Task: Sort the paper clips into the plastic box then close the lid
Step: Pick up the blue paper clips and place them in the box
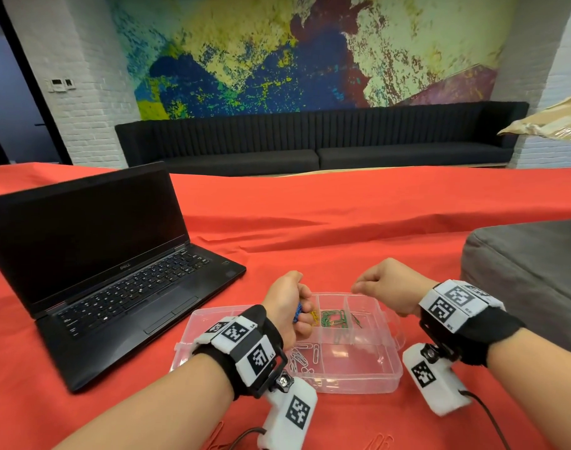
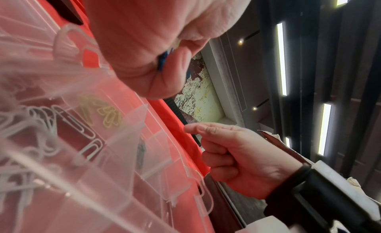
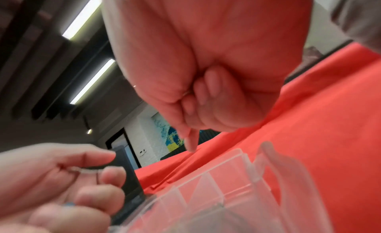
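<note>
The clear plastic box (image 1: 397, 371) lies on the red cloth, its lid (image 1: 206, 323) folded open to the left. Its compartments hold white clips (image 1: 302, 355), yellow clips (image 1: 315, 316), green clips (image 1: 334, 318) and one dark clip (image 1: 355, 319). My left hand (image 1: 294, 303) hovers over the box's far left part and grips a bunch of clips, blue ones (image 1: 297, 311) showing. In the right wrist view its thumb and forefinger pinch a thin clip (image 3: 86, 171). My right hand (image 1: 381, 284) hangs above the far right compartments, fingers curled, with nothing seen in it.
An open black laptop (image 1: 99, 254) stands to the left of the box. A grey cushion (image 1: 531, 271) lies at the right. Loose red clips (image 1: 216, 436) lie on the cloth near the front edge. A black sofa lines the far wall.
</note>
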`<state>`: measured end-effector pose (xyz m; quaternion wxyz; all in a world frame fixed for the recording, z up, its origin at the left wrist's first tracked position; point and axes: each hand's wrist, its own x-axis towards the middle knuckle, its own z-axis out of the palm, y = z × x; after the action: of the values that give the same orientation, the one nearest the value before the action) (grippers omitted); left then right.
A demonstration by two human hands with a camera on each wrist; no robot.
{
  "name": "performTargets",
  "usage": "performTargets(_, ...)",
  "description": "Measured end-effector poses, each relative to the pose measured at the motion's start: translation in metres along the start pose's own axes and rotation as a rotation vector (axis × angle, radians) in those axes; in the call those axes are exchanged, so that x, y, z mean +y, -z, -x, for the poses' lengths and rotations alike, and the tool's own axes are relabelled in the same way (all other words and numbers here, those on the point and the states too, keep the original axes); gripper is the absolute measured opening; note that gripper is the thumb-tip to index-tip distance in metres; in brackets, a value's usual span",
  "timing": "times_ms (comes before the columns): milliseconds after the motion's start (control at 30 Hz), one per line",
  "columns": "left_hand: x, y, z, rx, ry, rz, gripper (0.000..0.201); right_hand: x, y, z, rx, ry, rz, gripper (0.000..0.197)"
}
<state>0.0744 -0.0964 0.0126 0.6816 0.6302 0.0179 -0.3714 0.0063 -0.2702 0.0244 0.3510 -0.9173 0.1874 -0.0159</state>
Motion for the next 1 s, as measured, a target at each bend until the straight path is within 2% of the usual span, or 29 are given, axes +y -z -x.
performTargets(133,0.001,0.000,-0.002,0.019,-0.012,-0.001,0.036,0.008,0.001,0.004,0.027,-0.211,-0.398,0.020)
performTargets(167,0.001,-0.001,-0.002,0.020,-0.013,-0.008,0.035,0.010,0.002,0.004,0.016,-0.232,-0.415,0.018)
performTargets(300,-0.002,-0.005,0.001,0.009,-0.011,-0.033,0.034,0.009,0.002,0.006,-0.052,-0.206,-0.208,0.014)
performTargets(467,-0.002,-0.011,0.008,-0.058,-0.009,-0.096,0.033,0.002,0.004,0.010,-0.075,-0.232,-0.299,0.007)
performTargets(500,-0.003,-0.012,0.009,-0.064,-0.008,-0.114,0.032,0.001,0.005,0.010,-0.056,-0.194,-0.225,0.008)
performTargets(567,-0.005,-0.013,0.011,-0.055,-0.011,-0.153,0.030,-0.003,0.005,0.007,-0.016,-0.055,0.076,0.009)
performTargets(633,-0.006,-0.011,0.012,-0.029,-0.022,-0.170,0.027,-0.008,-0.001,0.003,-0.065,0.049,0.360,0.008)
performTargets(700,-0.007,-0.009,0.012,-0.005,-0.027,-0.167,0.025,-0.011,-0.014,-0.005,-0.122,0.064,0.647,0.013)
performTargets(767,-0.008,-0.006,0.012,0.013,-0.029,-0.172,0.023,-0.012,-0.023,-0.010,-0.107,0.093,0.860,0.016)
performTargets(867,-0.013,-0.004,0.010,0.030,-0.029,-0.180,0.017,-0.014,-0.026,-0.011,-0.109,0.123,1.006,0.017)
performTargets(1000,-0.019,-0.003,0.005,0.025,-0.022,-0.196,0.013,-0.009,-0.022,-0.007,-0.142,0.114,1.032,0.021)
